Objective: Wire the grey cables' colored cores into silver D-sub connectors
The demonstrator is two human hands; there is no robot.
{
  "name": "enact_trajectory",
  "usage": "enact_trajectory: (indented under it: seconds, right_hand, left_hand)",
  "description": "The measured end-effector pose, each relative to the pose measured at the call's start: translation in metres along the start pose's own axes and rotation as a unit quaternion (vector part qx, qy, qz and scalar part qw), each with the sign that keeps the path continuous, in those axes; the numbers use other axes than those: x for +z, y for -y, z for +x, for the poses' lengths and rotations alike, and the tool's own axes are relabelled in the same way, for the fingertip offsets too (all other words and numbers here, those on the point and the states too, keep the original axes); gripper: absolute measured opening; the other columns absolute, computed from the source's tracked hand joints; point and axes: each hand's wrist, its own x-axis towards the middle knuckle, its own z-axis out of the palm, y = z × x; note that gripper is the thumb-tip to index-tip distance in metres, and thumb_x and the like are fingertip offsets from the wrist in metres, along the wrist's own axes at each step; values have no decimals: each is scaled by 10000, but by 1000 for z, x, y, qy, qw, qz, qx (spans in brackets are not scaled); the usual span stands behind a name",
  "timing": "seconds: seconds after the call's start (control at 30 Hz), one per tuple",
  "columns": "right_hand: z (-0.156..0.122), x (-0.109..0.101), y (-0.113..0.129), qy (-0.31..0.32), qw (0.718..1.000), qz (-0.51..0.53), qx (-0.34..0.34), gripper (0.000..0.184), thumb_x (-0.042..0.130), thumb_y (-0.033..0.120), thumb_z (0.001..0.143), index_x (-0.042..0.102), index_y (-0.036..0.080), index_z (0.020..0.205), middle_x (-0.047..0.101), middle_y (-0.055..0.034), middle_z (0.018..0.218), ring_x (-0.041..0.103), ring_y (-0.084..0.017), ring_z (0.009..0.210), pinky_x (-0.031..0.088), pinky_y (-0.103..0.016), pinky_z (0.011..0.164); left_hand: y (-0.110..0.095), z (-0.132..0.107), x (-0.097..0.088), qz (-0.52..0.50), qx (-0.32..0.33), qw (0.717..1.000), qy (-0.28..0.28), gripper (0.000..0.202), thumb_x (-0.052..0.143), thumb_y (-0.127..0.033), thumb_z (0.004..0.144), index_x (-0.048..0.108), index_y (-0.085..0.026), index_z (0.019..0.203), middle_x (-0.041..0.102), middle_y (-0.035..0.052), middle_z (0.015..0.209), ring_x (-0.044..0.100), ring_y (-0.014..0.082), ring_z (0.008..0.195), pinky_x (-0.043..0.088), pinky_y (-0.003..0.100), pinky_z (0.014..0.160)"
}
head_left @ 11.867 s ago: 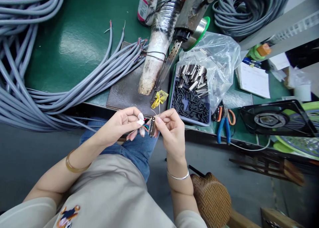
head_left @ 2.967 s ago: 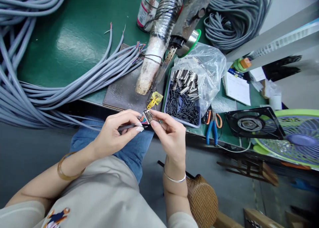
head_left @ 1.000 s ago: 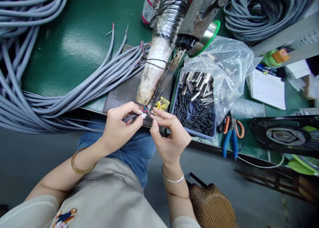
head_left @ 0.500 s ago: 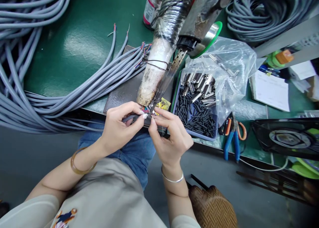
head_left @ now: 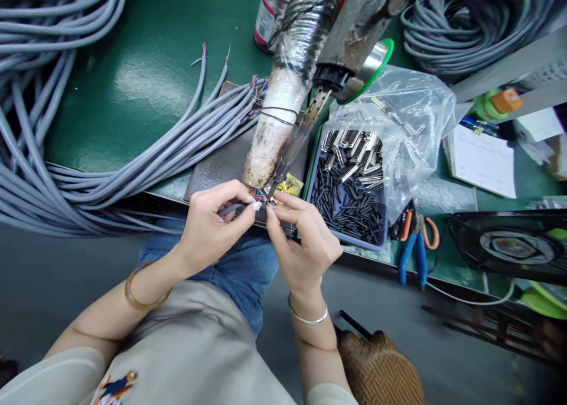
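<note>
My left hand (head_left: 211,222) is closed on the end of a grey cable (head_left: 231,209), which runs between thumb and fingers. From that end, thin coloured wires (head_left: 256,193) fan out under the mouth of a white, wrapped tube (head_left: 262,157). My right hand (head_left: 303,234) is pinched just to the right of the wires; what its fingertips hold is too small and covered to name. Between both hands, the tip of a soldering iron (head_left: 301,136) points down at the wires. Beside my right fingers lies a yellow packet (head_left: 290,184).
A blue-rimmed tray (head_left: 358,239) holds black sleeves (head_left: 341,207) and metal connectors (head_left: 354,151), partly under a plastic bag (head_left: 407,133). Pliers (head_left: 414,251) lie at the table's front edge. Many grey cables (head_left: 146,163) spread to the left. A solder spool (head_left: 372,68) hangs beside the iron.
Both hands keep almost the same place. My right fingertips have shifted very slightly at the wires, and my left thumb has drawn back a little.
</note>
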Motion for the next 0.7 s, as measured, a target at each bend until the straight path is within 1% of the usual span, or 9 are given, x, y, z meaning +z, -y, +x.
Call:
enact_trajectory:
  seconds: [0.13,0.33,0.47,0.53,0.63,0.7]
  right_hand:
    - [0,-1,0,4,1000,2,-8,168,726,66,868,643,211,885,808,-55,1039,782,-132,909,635,-224,827]
    - [-7,-2,-4,13,1000,13,-5,181,712,52,860,616,204,874,808,-77,1028,787,-142,923,636,-233,827]
    - [-9,-4,-2,13,1000,4,-12,189,707,45,857,625,211,899,811,-58,1000,790,-147,914,638,-238,817]
    - [-11,-6,0,14,1000,-1,-13,186,704,48,859,632,212,910,813,-52,995,793,-154,910,639,-239,810]
    - [-16,-9,1,16,1000,-4,4,161,699,76,876,643,220,919,816,-27,961,796,-149,832,637,-223,731]
    - [-20,-14,-1,7,998,-1,55,113,688,118,906,656,220,944,813,-8,924,769,-120,673,605,-197,595]
  left_hand:
    - [-1,0,-2,-9,3,1000,2,79,677,-139,839,633,-170,782,704,0,774,664,113,697,520,216,668]
    - [2,-5,0,-9,-2,1000,14,73,677,-123,841,645,-165,790,747,22,826,704,128,740,533,220,685]
    - [3,-9,1,-16,9,1000,15,86,676,-100,836,639,-166,793,772,39,887,723,133,783,541,218,714]
    - [3,-11,2,-20,14,1000,18,96,670,-89,836,636,-168,793,778,43,907,724,131,790,533,208,695]
    - [3,-16,2,-18,19,999,33,91,658,-100,850,636,-172,799,774,44,890,703,124,745,483,192,590]
    - [3,-21,2,-9,28,997,64,94,640,-111,863,634,-174,793,767,45,864,679,121,706,447,196,548]
